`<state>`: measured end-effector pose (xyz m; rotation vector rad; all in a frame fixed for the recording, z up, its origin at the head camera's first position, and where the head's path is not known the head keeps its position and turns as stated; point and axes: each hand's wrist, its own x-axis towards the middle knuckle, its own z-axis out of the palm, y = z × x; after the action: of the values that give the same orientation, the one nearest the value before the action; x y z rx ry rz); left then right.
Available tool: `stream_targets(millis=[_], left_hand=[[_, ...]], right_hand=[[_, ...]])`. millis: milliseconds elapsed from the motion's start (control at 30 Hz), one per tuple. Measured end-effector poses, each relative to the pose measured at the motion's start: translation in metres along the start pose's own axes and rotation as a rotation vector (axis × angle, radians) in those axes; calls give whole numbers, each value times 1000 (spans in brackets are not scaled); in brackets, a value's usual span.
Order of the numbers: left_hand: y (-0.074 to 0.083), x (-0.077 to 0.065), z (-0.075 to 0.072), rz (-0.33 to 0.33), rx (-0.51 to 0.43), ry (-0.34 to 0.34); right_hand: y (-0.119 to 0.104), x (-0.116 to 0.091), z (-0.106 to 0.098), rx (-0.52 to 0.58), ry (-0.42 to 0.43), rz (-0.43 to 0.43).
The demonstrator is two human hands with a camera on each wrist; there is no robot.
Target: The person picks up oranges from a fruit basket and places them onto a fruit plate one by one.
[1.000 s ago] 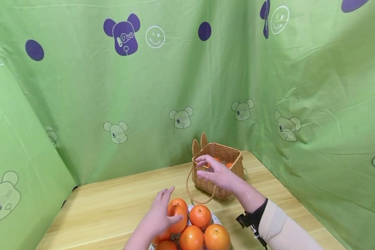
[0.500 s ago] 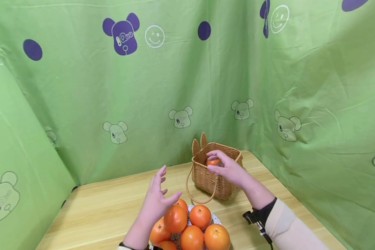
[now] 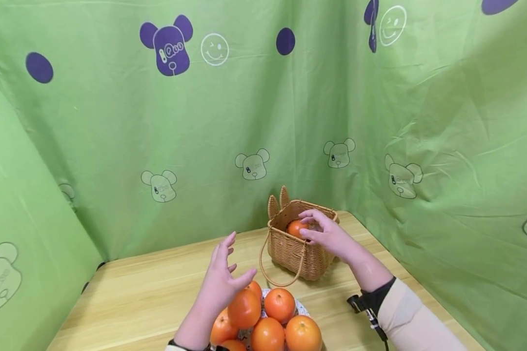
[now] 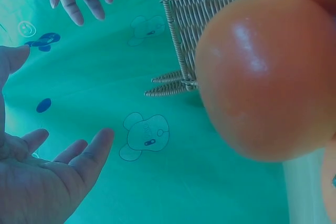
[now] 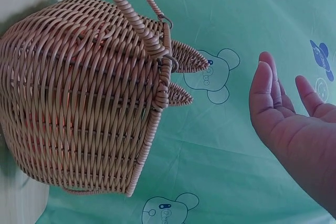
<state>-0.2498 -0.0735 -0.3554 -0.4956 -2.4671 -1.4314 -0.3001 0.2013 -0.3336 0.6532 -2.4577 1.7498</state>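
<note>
My left hand [image 3: 219, 287] is raised at the left of a heap of oranges, its fingers and thumb spread with nothing between them. In the left wrist view, a near orange [image 4: 268, 77] fills the right side, apart from the hand. The oranges, one an upper orange [image 3: 244, 308], lie on a patterned plate [image 3: 301, 309]. Over the wicker basket's [image 3: 290, 253] right side hovers my right hand [image 3: 331, 240], fingers loosely bent and holding nothing. An orange [image 3: 295, 228] shows inside the basket. From the right wrist, the hand [image 5: 302, 135] appears apart from the basket's rim.
The basket has two upright wicker ears [image 3: 283, 196], and its handle [image 3: 263, 273] hangs down in front. A wooden table [image 3: 158, 287] carries everything. Green printed cloth [image 3: 211, 122] encloses the back and both sides.
My left hand has lifted off the oranges and opened up. My right hand has drifted right over the basket, uncovering the orange inside.
</note>
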Motion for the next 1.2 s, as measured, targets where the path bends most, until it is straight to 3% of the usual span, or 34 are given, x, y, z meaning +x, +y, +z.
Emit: stream_targets(millis=[233,467,733,933,1067,1200], left_hand=[[-3,-4,-2,-10,-23,-10],[-7,-8,-3,-23,-26,-30],[-4,-12,-3,5,-43,-43],[-1,-17,-3,8,-46,-61],[1,-21,-2,7,-38,-85],[3,-25,-1,-2,-43,-111]], right_hand=[[4,17,-3,-78,43,13],[20,47,-2,-165,90,106],[45,89,11,-339,84,113],[62,109,20,-503,100,134],[75,115,22,-620,52,157],[84,115,25,-669,-76,248]])
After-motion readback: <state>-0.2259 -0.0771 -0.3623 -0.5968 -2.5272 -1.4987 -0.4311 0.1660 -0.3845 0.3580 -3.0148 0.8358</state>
